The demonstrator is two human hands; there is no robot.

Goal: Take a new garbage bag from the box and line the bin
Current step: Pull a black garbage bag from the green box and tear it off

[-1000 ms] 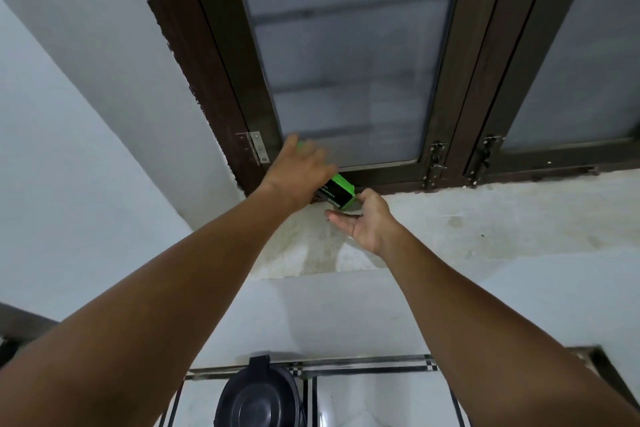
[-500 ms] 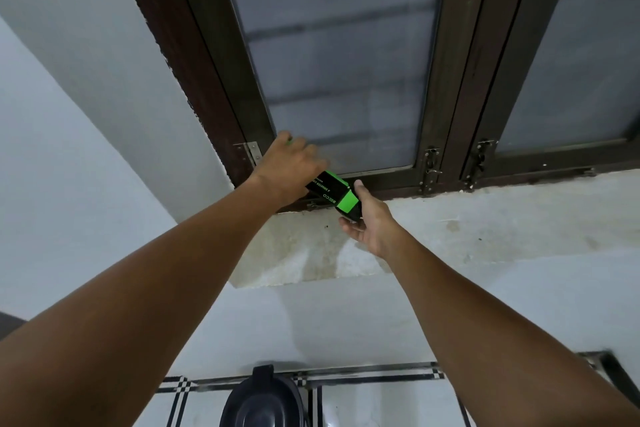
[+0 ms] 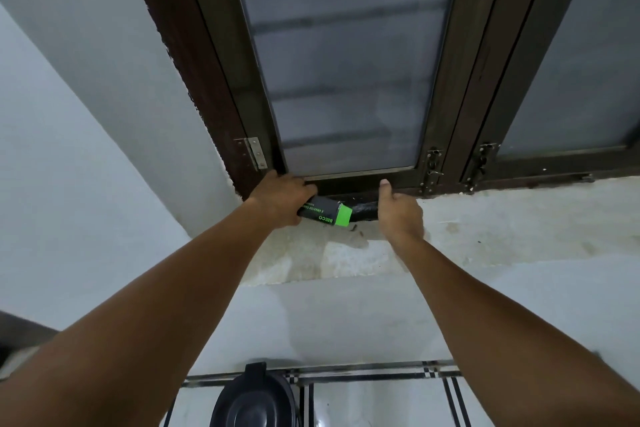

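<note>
A black box with a green end (image 3: pixel 323 213) lies on the white window sill (image 3: pixel 485 229), and my left hand (image 3: pixel 282 199) grips its left part. A black roll of garbage bags (image 3: pixel 362 212) sticks out of the box's green end toward the right. My right hand (image 3: pixel 398 210) is closed around the right end of that roll, thumb pointing up against the window frame. The black bin with its lid on (image 3: pixel 254 399) stands on the tiled floor below, between my forearms.
A dark brown window frame (image 3: pixel 207 87) with frosted glass panes (image 3: pixel 343 56) rises directly behind the sill, with latches (image 3: pixel 433 163) at its lower edge. White walls flank it on the left. White floor tiles with black lines (image 3: pixel 381 399) lie beneath.
My right hand has moved right from the box's green end, and a black roll now shows between box and hand. My left hand has kept its hold on the box.
</note>
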